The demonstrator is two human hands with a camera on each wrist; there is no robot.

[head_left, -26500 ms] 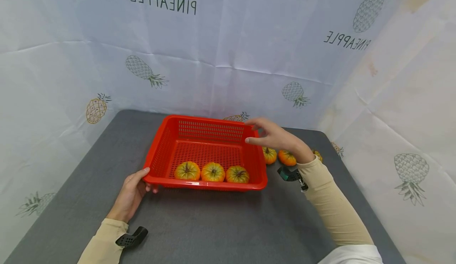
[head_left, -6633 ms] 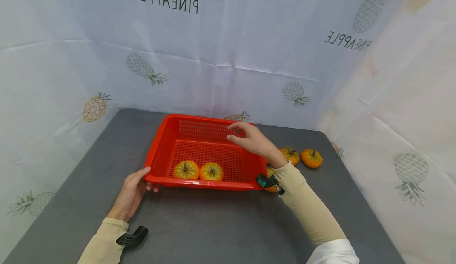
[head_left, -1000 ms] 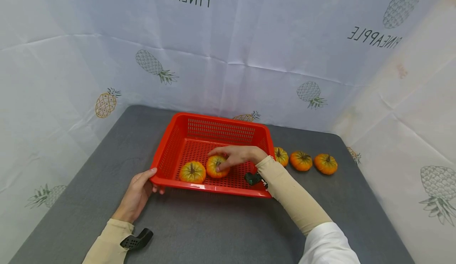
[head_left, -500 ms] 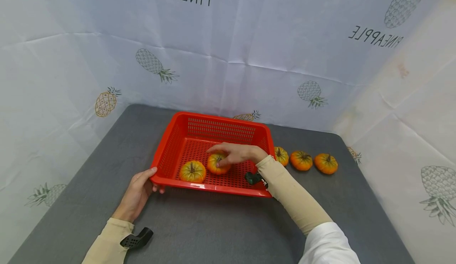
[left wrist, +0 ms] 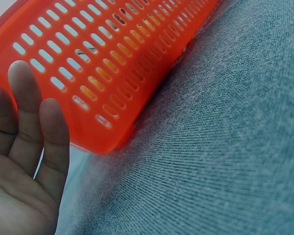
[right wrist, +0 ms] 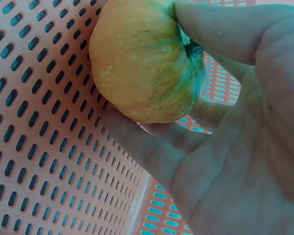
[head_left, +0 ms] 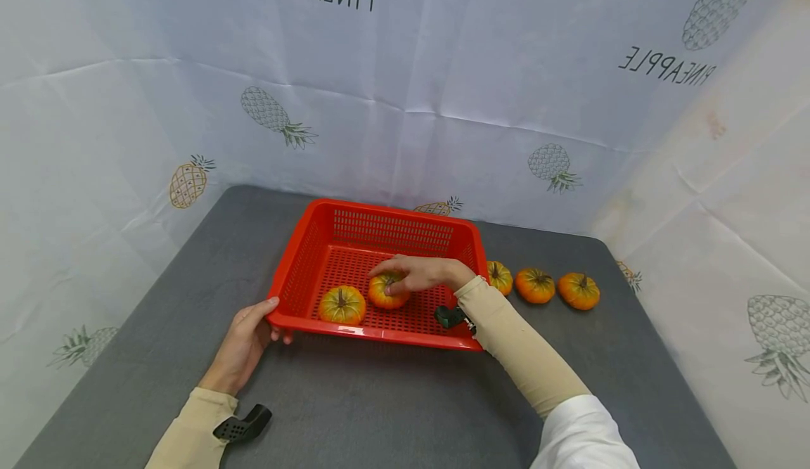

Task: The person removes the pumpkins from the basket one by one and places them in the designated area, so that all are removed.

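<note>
A red plastic basket with slotted walls sits on the grey table. My left hand holds its near-left corner, thumb on the rim; the left wrist view has several left-hand fingers beside the slotted wall. Inside the basket, my right hand grips a small orange-green pumpkin. Thumb and fingers lie on either side of this pumpkin in the right wrist view, near its stem. A second small pumpkin lies to its left, by the near wall.
Right of the basket, three pumpkins stand in a row on the table: one partly behind the basket wall, a middle pumpkin and a far-right pumpkin. A pineapple-print cloth hangs behind the table.
The basket held three pumpkins 26.5 s ago and shows two now. My right hand, hovering above the basket 6.6 s ago, now grips a pumpkin, which has shifted slightly in the last second.
</note>
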